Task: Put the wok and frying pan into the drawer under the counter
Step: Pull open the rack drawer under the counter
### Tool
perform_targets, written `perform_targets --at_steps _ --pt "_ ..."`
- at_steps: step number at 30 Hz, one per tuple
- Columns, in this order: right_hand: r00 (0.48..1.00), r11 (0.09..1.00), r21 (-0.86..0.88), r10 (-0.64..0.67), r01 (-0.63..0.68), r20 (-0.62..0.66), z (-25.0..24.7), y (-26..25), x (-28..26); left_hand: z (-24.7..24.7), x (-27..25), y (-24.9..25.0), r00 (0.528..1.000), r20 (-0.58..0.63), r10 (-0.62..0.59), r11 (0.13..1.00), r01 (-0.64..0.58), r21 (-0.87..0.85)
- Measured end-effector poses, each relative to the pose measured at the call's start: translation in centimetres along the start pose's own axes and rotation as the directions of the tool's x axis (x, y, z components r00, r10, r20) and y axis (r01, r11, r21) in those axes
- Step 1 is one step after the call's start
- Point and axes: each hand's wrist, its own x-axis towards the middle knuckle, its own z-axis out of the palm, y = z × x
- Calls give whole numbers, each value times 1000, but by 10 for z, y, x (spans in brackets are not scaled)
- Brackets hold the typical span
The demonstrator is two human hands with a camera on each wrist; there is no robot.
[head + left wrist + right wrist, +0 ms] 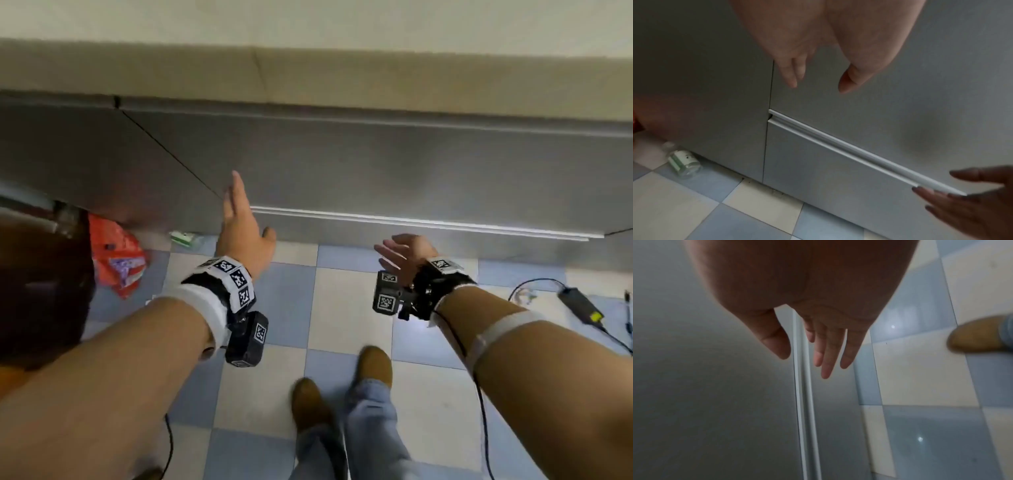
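Both hands [239, 226] [404, 248] hover before closed drawer [411, 171].

Blue/cream checkered floor [342, 308], grey cabinets [68, 154]

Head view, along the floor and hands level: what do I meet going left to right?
Orange bag → green-labelled bottle → left hand → right hand → black power adapter.

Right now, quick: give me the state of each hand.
Left hand: open, fingers straight, holding nothing, in front of the grey cabinet drawer front.
Right hand: open, fingers relaxed, holding nothing.
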Motion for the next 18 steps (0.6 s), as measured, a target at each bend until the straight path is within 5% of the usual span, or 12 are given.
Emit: perform_targets --at_steps 8,18 --pt "1000 938 347 -14 12 4 15 -14 48 34 15 -26 982 -5 189 976 -187 108" --pt "999 923 386 -7 -10 42 10 1 20 49 -2 -46 985 126 116 969 -140 206"
